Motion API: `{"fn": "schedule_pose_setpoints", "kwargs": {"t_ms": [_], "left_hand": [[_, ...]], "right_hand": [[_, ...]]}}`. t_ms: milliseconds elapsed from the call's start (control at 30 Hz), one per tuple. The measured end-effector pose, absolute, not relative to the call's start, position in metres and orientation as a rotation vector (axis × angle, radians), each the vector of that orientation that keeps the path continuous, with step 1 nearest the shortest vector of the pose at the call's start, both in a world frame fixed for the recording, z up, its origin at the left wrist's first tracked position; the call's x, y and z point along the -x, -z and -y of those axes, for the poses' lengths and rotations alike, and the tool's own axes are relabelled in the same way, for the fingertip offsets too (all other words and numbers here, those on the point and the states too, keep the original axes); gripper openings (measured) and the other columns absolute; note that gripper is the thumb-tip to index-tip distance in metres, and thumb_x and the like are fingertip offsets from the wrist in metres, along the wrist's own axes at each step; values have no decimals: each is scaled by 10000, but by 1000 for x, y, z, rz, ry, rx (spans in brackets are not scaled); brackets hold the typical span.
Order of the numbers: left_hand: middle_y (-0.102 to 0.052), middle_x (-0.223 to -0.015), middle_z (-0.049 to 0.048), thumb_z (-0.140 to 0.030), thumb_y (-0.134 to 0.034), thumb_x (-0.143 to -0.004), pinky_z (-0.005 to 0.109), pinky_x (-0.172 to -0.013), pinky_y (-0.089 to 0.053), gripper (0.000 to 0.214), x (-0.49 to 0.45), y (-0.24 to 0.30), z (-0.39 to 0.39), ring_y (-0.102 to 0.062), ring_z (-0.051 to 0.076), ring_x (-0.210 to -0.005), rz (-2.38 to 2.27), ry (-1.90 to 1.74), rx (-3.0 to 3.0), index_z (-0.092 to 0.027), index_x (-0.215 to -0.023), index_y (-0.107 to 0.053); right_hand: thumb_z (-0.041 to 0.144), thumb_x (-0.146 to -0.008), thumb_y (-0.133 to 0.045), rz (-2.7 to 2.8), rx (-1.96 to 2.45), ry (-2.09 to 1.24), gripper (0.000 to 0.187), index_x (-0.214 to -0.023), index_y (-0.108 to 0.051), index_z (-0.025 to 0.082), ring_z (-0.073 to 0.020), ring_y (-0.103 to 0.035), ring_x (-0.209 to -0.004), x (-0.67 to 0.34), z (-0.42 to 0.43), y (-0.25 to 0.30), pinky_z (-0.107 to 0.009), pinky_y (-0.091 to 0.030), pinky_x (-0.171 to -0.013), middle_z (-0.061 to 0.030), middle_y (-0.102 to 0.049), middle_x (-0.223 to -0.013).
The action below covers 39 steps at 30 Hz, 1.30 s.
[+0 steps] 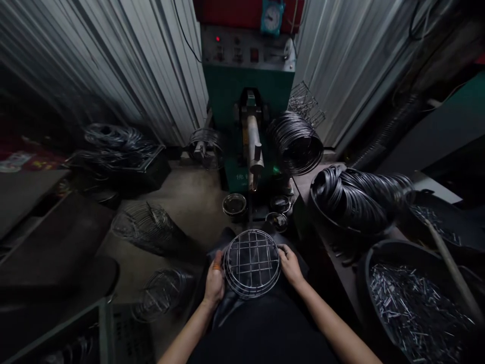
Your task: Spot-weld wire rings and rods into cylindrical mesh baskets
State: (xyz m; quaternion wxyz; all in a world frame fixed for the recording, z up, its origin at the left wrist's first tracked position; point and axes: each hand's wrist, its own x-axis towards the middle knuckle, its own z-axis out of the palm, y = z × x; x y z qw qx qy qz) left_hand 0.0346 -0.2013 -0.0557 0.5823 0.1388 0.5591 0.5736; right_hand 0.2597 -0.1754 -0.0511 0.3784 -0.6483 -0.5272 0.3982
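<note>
There is one round wire rack (pixel 252 263), and it lies on the person's lap, low in the middle. Two hands hold it. The left hand (pixel 214 280) has its grip closed on the left edge, and the right hand (pixel 290 264) has its grip curled around the right edge. The rim looks thick, so I cannot tell if it is one rack or a few stacked. Just past it sit three small round tins (pixel 235 205), in front of one green machine (pixel 248 101) with one blue clock (pixel 272 17) on top. Two wire cages (pixel 146 227) lie on the floor at the left, blurry and hard to see. At the right are a big pile of dark rings (pixel 359 199) and a black tub of metal pins (pixel 413 308), cut off by the edge.
</note>
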Motion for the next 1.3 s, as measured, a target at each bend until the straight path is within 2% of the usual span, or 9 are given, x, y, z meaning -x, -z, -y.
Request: {"fn": "schedule_pose_setpoints", "kwargs": {"t_ms": [133,233,467,600,700,833,967,1100,1300], "left_hand": [[-710,-893,43,-367,-659,-679,324,-826,-506,357,-32,57,196,-650,210,-907,-1356,-1307,-332,-171,-978,-662],[-715,-923,56,-290,-662,-673,363,-869,-492,375,-25,54,194,-646,232,-950,-1318,-1206,-374,-176,-1030,-651],[-693,-1044,101,-401,-730,-613,419,-1036,-343,560,-11,54,190,-559,267,-1123,-1264,-1113,-610,-142,-1100,-630],[-672,-1092,99,-462,-676,-646,414,-1059,-299,517,-7,61,189,-500,277,-1186,-1366,-1049,-867,-152,-1060,-658],[-665,-1081,94,-464,-635,-659,415,-1041,-320,476,1,62,185,-534,282,-1122,-1518,-945,-1141,-169,-1031,-677],[-612,-1133,92,-443,-537,-731,402,-1032,-328,475,25,55,178,-517,261,-1115,-1463,-626,-1516,-199,-1128,-633],[-376,-1408,83,-509,-632,-644,397,-1075,-255,779,45,52,182,-321,283,-1305,-1291,-304,-1697,-241,-1342,-413],[-189,-1488,171,-588,-717,-494,537,-1049,-205,1125,28,55,198,-163,383,-1354,-1517,-168,-1860,-207,-1425,-214],[-108,-1487,268,-601,-679,-528,607,-1029,-121,1136,-9,49,214,-70,405,-1369,-1798,0,-1976,-87,-1418,-193]], "right_hand": [[374,-797,-438,1333,1609,-1057,335,-993,-632,184,-230,-617,-982,-264,179,57,-360,-468,-892,-87,-677,-1041],[349,-802,-449,1341,1590,-1078,359,-1069,-630,192,-224,-590,-1066,-264,178,60,-379,-425,-966,-82,-658,-1119],[275,-809,-444,1425,1611,-1094,348,-1073,-658,200,-216,-607,-1052,-267,171,59,-385,-436,-960,-69,-669,-1112],[243,-818,-438,1485,1614,-1099,356,-1099,-651,194,-203,-605,-1062,-267,171,58,-362,-443,-954,-65,-664,-1124],[204,-811,-456,1544,1668,-1104,356,-1112,-646,210,-197,-605,-1064,-269,170,55,-360,-447,-948,-47,-670,-1114],[141,-780,-503,1628,1703,-1168,398,-1151,-622,221,-193,-583,-1100,-275,168,48,-361,-415,-980,-28,-646,-1155],[128,-730,-584,1635,1648,-1281,476,-1195,-588,227,-197,-519,-1179,-282,171,44,-366,-344,-1042,-17,-595,-1229],[140,-725,-611,1583,1655,-1306,482,-1200,-585,215,-204,-513,-1184,-283,175,45,-362,-339,-1046,-27,-582,-1245],[134,-739,-617,1643,1737,-1226,530,-1251,-533,242,-190,-521,-1176,-281,179,48,-333,-372,-1019,-21,-569,-1258]]}}
